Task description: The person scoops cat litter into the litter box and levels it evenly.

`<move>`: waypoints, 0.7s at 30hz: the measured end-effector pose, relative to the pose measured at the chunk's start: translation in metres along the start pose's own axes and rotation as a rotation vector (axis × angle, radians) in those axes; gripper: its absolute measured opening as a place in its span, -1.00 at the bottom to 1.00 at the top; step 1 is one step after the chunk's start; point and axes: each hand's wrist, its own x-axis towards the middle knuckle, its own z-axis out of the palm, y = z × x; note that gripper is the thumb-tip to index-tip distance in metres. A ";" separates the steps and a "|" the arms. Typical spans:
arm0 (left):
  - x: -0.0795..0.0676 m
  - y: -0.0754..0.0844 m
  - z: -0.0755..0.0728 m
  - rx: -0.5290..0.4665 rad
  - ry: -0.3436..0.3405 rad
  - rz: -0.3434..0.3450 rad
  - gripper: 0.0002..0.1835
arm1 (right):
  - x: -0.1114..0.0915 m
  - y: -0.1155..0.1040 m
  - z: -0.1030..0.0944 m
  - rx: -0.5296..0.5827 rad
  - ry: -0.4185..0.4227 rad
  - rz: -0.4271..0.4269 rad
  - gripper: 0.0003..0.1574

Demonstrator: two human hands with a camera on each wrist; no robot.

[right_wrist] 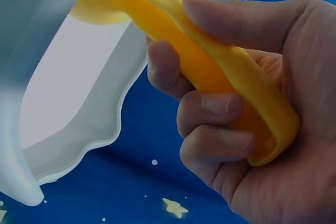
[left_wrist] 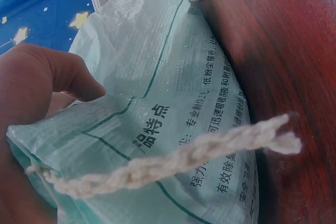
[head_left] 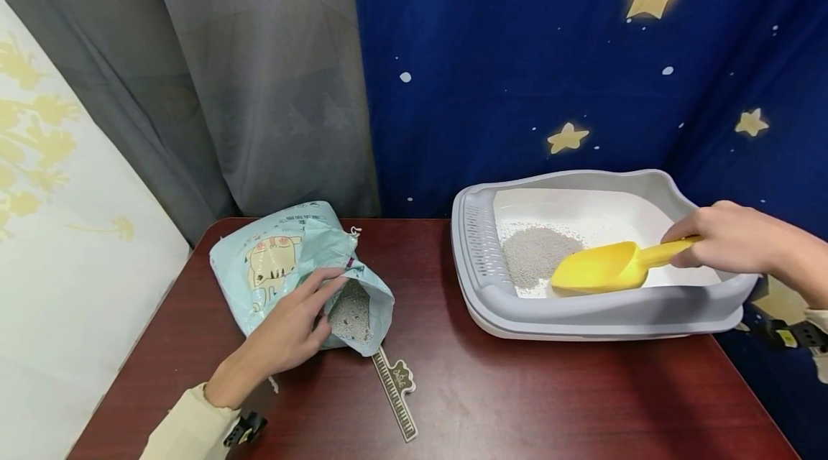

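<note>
My right hand (head_left: 727, 238) grips the handle of a yellow scoop (head_left: 598, 269), the thumb along the top and the fingers curled under it in the right wrist view. The scoop's bowl is inside a grey-and-white litter box (head_left: 614, 313), beside a heap of grey cat litter (head_left: 540, 253). At the left, a light blue cat litter bag (head_left: 236, 269) lies on its side with its mouth turned right and grey litter showing within. My left hand (head_left: 291, 327) holds the bag's rim, fingers over the edge in the left wrist view.
A bookmark-like ruler with piano keys (head_left: 396, 395) lies partly under the bag's mouth on the dark red table (head_left: 504, 402). A braided cord (left_wrist: 173, 163) hangs from the bag. Grey and blue star-patterned curtains (head_left: 485, 86) stand behind the table.
</note>
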 end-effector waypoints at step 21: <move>0.001 0.002 -0.001 -0.008 0.001 0.003 -0.30 | -0.026 0.000 0.004 -0.022 0.105 0.062 -0.57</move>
